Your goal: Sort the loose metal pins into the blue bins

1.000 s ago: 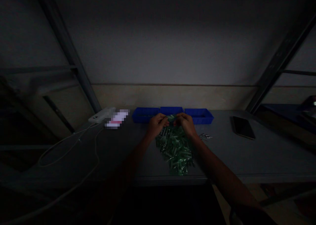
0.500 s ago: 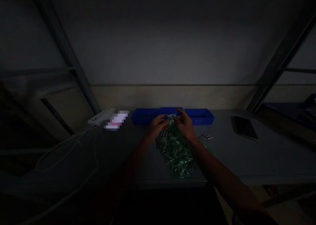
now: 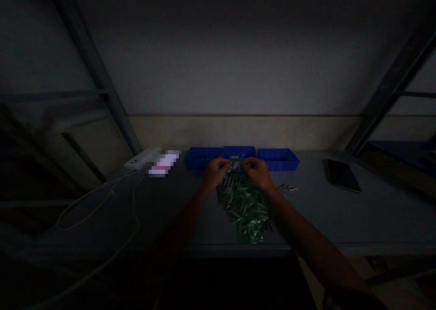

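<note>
My left hand [image 3: 214,174] and my right hand [image 3: 259,174] pinch opposite sides of a small clear plastic bag [image 3: 235,165], which has pale or metallic pieces in it. The bag is held up in front of the middle blue bin [image 3: 239,149]. Below my hands lies a pile of greenish plastic bags [image 3: 245,206] with small metal parts showing through. A few loose thin metal pieces [image 3: 288,188] lie right of my right wrist. The dim light hides the exact kind of the parts.
A left blue bin [image 3: 194,160] and a right blue bin [image 3: 282,164] flank the middle one. A dark phone [image 3: 342,175] lies at the right of the grey table [image 3: 316,221]. A lit, blurred screen [image 3: 165,164], a white device [image 3: 139,159] and its cable [image 3: 134,205] are on the left.
My right fingers, raised and spread before, now pinch the bag's right side. The bag is stretched flatter between both hands. The whole view has shifted slightly.
</note>
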`<state>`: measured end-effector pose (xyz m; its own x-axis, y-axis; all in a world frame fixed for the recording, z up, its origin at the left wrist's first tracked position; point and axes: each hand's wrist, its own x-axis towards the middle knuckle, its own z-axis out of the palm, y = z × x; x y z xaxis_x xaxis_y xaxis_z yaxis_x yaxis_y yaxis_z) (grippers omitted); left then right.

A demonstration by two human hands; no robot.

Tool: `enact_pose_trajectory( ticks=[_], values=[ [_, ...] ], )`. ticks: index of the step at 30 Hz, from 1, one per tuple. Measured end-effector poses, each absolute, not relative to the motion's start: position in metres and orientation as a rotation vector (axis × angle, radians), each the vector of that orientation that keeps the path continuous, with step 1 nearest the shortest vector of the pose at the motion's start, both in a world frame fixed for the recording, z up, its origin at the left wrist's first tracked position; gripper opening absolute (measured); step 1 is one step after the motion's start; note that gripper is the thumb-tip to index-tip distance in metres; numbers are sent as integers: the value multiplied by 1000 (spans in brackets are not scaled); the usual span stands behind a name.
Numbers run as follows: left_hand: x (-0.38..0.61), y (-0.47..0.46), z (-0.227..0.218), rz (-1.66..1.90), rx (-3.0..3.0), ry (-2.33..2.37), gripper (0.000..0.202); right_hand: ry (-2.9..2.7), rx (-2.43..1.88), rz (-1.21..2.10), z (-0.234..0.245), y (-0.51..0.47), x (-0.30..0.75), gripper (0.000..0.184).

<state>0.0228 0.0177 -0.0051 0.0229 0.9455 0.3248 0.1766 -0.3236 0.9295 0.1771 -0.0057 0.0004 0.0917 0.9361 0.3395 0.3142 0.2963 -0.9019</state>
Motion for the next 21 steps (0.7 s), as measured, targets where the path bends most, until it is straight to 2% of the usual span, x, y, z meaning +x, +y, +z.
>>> enact_pose_trajectory(
  ticks=[4, 11, 14, 18, 21],
  values=[
    [25, 12, 0, 1267, 1510, 1166, 24, -1346, -1203, 712, -1, -7, 176, 14],
    [32, 6, 6, 1232, 1096, 823, 27, -1276, -990, 790, 12, -17, 176, 25],
    [32, 4, 5, 1299, 1163, 840, 29, -1334, -1023, 737, 11, -19, 171, 23],
    [31, 0, 7, 1384, 1394, 976, 43, -1414, -1121, 617, 1, -14, 168, 21],
    [30, -2, 8, 1446, 1592, 1073, 38, -1455, -1180, 522, -5, -8, 171, 19]
  ],
)
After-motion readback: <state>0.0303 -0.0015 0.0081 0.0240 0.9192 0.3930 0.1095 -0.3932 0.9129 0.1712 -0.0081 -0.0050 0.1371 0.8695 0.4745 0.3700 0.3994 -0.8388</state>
